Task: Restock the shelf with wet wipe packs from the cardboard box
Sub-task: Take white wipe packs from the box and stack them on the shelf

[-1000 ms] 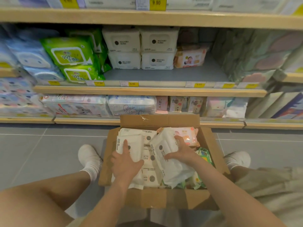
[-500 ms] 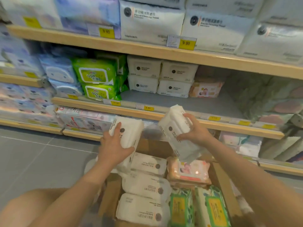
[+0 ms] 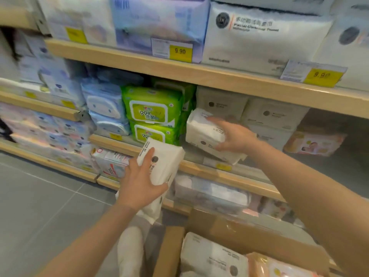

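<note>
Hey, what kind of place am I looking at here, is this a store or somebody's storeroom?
Most likely a retail store aisle. Wooden shelves carry yellow price tags reading 9.90, stocked with many packaged wipes such as green packs. A cardboard box of stock sits on the floor below.

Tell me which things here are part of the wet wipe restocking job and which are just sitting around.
Part of the job:
left hand gripping a white wipe pack
right hand gripping another white pack
cardboard box
middle shelf

Just there:
green wipe packs
blue wipe packs
yellow price tag
</note>
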Demonstrator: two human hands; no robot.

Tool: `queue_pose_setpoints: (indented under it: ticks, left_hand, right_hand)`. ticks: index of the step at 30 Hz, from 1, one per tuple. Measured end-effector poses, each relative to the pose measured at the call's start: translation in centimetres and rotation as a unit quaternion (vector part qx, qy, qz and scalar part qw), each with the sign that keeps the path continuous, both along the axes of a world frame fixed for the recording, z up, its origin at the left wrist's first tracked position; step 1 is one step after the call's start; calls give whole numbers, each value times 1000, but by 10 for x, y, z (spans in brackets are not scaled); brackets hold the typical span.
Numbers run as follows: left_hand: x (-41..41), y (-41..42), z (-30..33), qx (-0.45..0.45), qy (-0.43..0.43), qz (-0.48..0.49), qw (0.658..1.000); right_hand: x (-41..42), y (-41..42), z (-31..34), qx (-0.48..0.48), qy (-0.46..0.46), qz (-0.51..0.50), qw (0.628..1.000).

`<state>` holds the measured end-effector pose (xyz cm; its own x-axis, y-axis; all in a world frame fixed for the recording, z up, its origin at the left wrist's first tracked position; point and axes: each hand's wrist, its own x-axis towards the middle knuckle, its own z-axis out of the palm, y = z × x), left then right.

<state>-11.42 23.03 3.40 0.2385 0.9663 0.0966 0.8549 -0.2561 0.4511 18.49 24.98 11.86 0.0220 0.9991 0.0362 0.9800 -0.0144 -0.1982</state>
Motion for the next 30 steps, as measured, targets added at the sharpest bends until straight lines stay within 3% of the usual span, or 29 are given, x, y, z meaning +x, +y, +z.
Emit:
queue_pose_setpoints:
  ticks: [3,7,11,18,30]
  left_hand:
    - [0,12,-6,-3,17,-10,1000]
    - [1,22,-10,-9,23,-22,999]
    - [3,24,-15,-4,14,-26,1000]
    - [15,28,-16,6,9,-36,999]
    - [18,27,-23,-2,33,-32,999]
  right_hand:
    - [0,35,-16,-42,21,5,999]
    - [9,51,-35,-88,-30,8,996]
    - [3,38,-49,-14,-154,-32,988]
    - [0,38,-78,86,-213,-17,973]
    - [6,64,-88,99,-153,-65,981]
